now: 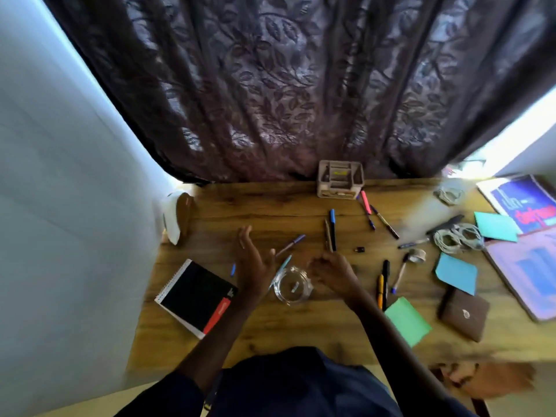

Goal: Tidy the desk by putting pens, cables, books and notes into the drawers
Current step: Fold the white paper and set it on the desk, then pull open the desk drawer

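My left hand (251, 260) hovers open over the wooden desk (270, 323), fingers spread, holding nothing. My right hand (332, 270) has its fingers curled just right of a clear glass jar (291, 285); whether it grips anything is unclear. Several pens lie scattered: a purple one (291, 244), a teal one (281, 270) against the jar, a blue-capped one (332, 228), a pink one (365, 201), yellow and black ones (382, 285). A black spiral notebook (195, 296) lies at the left. Coiled white cables (458, 237) sit at the right.
A small beige desk organiser (340, 179) stands at the back against a dark curtain. Blue and green sticky notes (456, 273), a brown wallet (464, 317), a tape roll (417, 255) and books (525, 206) crowd the right side. A white wall bounds the left.
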Demonstrator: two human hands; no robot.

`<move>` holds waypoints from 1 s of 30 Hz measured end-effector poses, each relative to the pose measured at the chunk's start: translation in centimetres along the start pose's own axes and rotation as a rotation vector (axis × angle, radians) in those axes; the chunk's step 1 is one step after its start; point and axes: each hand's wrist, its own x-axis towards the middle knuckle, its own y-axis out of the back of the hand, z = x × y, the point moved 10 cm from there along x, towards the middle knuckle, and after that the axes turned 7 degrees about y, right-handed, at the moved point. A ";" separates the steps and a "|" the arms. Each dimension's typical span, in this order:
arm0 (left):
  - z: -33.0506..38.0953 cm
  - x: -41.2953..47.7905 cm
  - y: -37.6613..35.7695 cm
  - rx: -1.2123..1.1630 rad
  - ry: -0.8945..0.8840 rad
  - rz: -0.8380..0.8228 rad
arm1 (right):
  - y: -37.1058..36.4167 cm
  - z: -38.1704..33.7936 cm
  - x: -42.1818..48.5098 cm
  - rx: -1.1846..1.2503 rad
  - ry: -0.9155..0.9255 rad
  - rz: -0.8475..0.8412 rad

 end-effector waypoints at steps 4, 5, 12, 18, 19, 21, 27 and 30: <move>5.7 -2.8 -4.9 -0.056 -0.097 -0.131 | 4.7 2.6 -4.1 0.164 -0.086 0.145; 7.2 -3.6 -6.2 -0.065 -0.137 -0.165 | 6.1 3.6 -5.4 0.183 -0.104 0.188; 15.7 -11.6 -15.1 -0.123 -0.336 -0.410 | 14.3 9.0 -15.0 0.319 -0.203 0.409; 22.3 -20.0 -19.6 -0.153 -0.397 -0.548 | 20.3 12.5 -22.7 0.381 -0.231 0.564; 22.9 -21.1 -20.3 -0.154 -0.398 -0.560 | 21.0 13.0 -23.7 0.372 -0.241 0.569; 24.5 -23.8 -21.9 -0.150 -0.407 -0.563 | 23.3 13.9 -26.4 0.350 -0.231 0.580; 27.8 -31.7 -26.1 -0.200 -0.258 -0.544 | 30.6 19.6 -34.2 0.354 -0.240 0.650; 27.3 -34.5 -28.1 -0.175 -0.164 -0.553 | 32.6 22.1 -36.4 0.430 -0.269 0.663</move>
